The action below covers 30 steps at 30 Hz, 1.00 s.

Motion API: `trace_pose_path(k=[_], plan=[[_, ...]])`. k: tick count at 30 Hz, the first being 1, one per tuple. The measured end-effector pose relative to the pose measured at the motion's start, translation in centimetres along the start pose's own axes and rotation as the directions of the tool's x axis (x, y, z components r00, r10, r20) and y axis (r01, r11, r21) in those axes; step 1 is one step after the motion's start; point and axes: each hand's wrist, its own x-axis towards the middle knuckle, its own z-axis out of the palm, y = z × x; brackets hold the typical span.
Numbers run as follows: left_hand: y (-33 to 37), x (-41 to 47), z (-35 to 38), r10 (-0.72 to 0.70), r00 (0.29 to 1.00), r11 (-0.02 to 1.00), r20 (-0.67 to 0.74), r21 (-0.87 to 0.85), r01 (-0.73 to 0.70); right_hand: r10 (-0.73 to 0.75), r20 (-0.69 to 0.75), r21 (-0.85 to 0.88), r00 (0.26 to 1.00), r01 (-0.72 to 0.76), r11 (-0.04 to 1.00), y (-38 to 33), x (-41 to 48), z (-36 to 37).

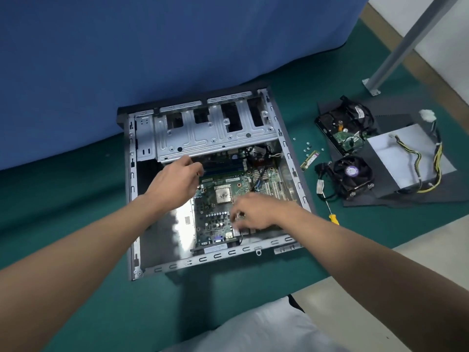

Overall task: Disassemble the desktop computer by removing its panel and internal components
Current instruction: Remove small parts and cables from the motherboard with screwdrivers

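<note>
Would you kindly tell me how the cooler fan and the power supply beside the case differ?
The cooler fan is black with round blades; the power supply is a pale grey box. The cooler fan is smaller than the power supply. Both lie outside the case on the dark sheet.

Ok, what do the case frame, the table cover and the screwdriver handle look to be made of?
Case frame: bare sheet metal, probably steel; dull silver, with stamped slots and folded edges.
Table cover: matte green with no shine; felt or a rubbery mat, I cannot tell which.
Screwdriver handle: probably plastic, by its bright yellow, smooth look; too small to be sure.
</note>
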Motion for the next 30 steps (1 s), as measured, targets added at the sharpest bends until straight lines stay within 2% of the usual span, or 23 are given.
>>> trace_pose_path(k=[2,7,9,12,14,18,21,23,26,30], plan=[[0.0,-0.1,0.0,-0.011,1.0,1.0,0.023,-0.014,0.012,-0.008,0.082,-0.123,0.997,0.018,0.992,0.2,0.4,1.1],[-0.1,-0.3,0.0,-0.024,0.999,0.999,0.029,-0.046,0.025,-0.026,0.031,-0.437,0.999,0.037,0.899,-0.8,0.3,1.6],[-0.4,-0.4,-0.1,-0.026,1.0,0.998,0.007,-0.058,0.026,0.006,0.069,-0.39,0.998,0.021,0.921,-1.1,-0.2,1.5],[-0.8,-0.4,-0.4,-0.049,0.999,0.997,-0.012,-0.056,0.048,0.107,0.192,-0.187,0.975,-0.071,0.98,-1.0,-0.4,1.5],[-0.9,-0.4,-0.7,-0.07,0.997,0.996,-0.016,-0.051,0.069,0.189,0.178,-0.114,0.966,-0.17,0.979,-0.9,0.0,1.6],[-0.7,-0.4,-1.1,-0.066,0.998,0.996,-0.021,-0.066,0.065,0.307,0.117,-0.185,0.944,-0.283,0.941,-1.4,0.5,2.2],[-0.3,-0.4,-1.4,-0.064,0.998,0.995,-0.017,-0.077,0.062,0.354,0.102,-0.158,0.93,-0.336,0.929,-1.1,1.2,2.9],[0.0,-0.4,-1.7,-0.068,0.998,0.994,-0.014,-0.087,0.066,0.301,0.074,-0.252,0.951,-0.274,0.928,-1.2,1.4,2.8],[0.2,-0.4,-2.0,-0.075,0.997,0.993,-0.016,-0.091,0.074,0.143,0.057,-0.456,0.988,-0.102,0.884,-1.8,1.6,2.5],[0.2,-0.2,-2.3,-0.098,0.995,0.99,-0.007,-0.106,0.097,0.058,0.049,-0.451,0.997,-0.029,0.892,-3.1,1.1,2.1]])
